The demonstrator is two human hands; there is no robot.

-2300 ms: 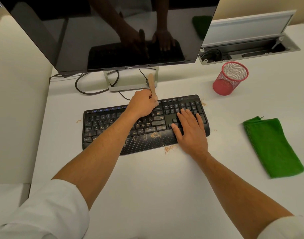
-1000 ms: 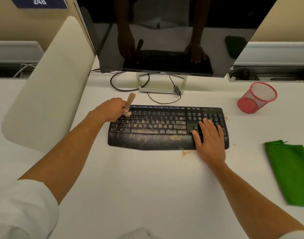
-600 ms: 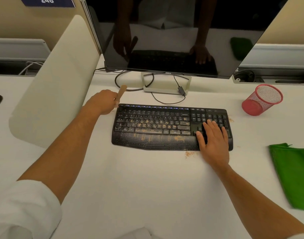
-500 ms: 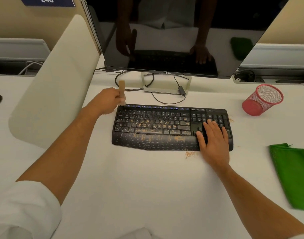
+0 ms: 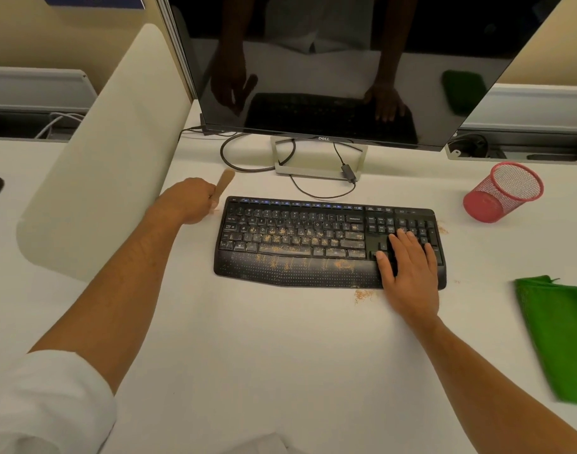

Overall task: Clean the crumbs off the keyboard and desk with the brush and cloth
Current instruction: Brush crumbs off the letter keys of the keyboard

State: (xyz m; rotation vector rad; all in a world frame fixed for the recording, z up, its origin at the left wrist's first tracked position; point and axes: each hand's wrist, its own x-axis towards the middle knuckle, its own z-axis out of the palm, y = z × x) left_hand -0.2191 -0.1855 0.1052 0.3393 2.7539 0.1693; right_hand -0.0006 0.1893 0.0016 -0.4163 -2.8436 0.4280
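Observation:
A black keyboard lies on the white desk, with orange-brown crumbs scattered over its lower key rows and palm rest. A small crumb pile sits on the desk at its front edge. My left hand is closed around a small wooden-handled brush, held just off the keyboard's upper left corner with the handle tilted up and to the right. The bristles are mostly hidden by my fingers. My right hand rests flat on the keyboard's right end, fingers spread over the number pad. A green cloth lies at the right.
A dark monitor on a silver stand stands behind the keyboard with cables looping under it. A red mesh cup leans at the back right. A cream divider panel rises on the left. A few crumbs lie right of the keyboard.
My left hand with the brush moved from the middle of the keyboard leftward to just off its upper left corner. The right hand stayed on the number pad. The view shifted left.

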